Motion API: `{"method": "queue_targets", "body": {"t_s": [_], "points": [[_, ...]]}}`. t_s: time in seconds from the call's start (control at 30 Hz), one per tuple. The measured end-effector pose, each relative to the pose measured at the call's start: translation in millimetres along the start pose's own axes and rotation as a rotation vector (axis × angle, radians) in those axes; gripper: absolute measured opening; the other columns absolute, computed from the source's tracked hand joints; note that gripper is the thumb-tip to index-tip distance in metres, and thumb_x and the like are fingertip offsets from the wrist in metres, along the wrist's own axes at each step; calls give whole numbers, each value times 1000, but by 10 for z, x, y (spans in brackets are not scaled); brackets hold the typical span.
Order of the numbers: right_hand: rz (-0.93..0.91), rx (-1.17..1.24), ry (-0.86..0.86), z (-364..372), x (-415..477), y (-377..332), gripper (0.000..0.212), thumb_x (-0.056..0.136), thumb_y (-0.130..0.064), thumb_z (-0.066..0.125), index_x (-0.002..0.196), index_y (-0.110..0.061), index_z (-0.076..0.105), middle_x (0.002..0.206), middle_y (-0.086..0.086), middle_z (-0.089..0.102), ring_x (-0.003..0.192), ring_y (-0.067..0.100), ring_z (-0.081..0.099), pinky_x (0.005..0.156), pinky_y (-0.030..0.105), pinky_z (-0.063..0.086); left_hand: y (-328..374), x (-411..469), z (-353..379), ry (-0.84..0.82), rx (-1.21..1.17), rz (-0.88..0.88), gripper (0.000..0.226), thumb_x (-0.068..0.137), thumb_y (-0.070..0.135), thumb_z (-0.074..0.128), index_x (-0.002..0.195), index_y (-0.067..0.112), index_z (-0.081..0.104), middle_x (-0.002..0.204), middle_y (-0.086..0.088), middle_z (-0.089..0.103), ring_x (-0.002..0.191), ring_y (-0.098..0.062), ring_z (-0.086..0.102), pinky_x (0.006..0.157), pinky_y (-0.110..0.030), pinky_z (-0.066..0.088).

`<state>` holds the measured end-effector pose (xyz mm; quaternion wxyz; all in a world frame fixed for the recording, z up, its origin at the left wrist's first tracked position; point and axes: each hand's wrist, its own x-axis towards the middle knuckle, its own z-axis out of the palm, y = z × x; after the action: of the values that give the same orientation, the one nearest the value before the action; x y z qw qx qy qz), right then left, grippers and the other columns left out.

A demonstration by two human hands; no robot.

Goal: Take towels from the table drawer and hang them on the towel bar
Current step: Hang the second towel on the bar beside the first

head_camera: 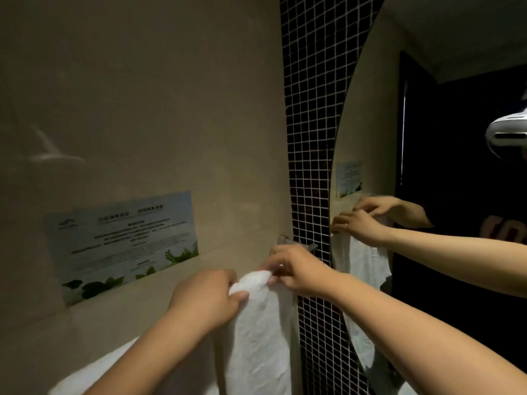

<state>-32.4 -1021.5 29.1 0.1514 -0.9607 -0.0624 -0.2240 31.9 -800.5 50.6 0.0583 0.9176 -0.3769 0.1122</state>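
Dim bathroom corner, beige wall (142,95) on the left, a strip of small dark mosaic tiles (310,138) beside it, a mirror (370,124) to the right. A white towel (256,332) hangs down from about the height of the towel bar (309,247), of which only a short metal end shows near the tile strip, just above the right hand; whether the towel lies over the bar cannot be told, since the hands cover that spot. The left hand (205,297) pinches the bunched top edge of the towel from the left, thumb in front, its grip narrow and closed on the cloth. The right hand (296,269) holds the same top edge from the right, fingers curled tight on it; a small glint shows on one finger. A second patch of white cloth (94,372) sits low at the left edge. A pale blue notice (122,240) with green leaves along its bottom is stuck on the wall; its lines of print are too blurred to read. The mirror repeats both hands, the towel and the notice, plus a dark shirt with reddish lettering, unreadable.
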Motion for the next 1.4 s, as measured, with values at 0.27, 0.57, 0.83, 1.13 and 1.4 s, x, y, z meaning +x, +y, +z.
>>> {"method": "queue_targets", "body": {"t_s": [0.27,0.57,0.83,1.13,1.4], "points": [[128,-190,-177,-154,486,-55,24,90,-14,72,109,-26,80,102,-5,80,90,10,69,76,23,49,60,243,-7,82,67,-73,21,99,50,48,97,32,57,97,4,64,93,-21,62,66,-30,40],[275,-447,-163,94,769,-219,23,88,-16,67,107,-23,79,118,8,71,106,33,68,92,48,58,111,147,141,209,30,52,49,94,68,42,95,25,65,93,2,68,87,-22,65,65,-33,46],[203,-313,-68,-10,481,-234,48,105,-55,39,105,-20,72,101,12,75,96,34,68,79,39,52,122,85,6,83,208,75,46,96,65,46,95,23,63,106,-4,67,102,-26,64,70,-34,40],[-53,-279,-91,-156,99,-231,32,84,-17,79,115,-23,76,111,1,71,100,24,66,83,38,54,124,227,-149,-76,142,29,45,96,63,53,91,22,68,94,-5,67,87,-26,63,68,-31,41],[-43,-513,31,-176,137,-265,24,89,-16,64,106,-29,74,105,-4,71,96,27,68,76,35,47,168,319,-104,65,170,15,40,100,56,49,94,20,64,100,-6,68,92,-27,63,67,-33,40]]}}
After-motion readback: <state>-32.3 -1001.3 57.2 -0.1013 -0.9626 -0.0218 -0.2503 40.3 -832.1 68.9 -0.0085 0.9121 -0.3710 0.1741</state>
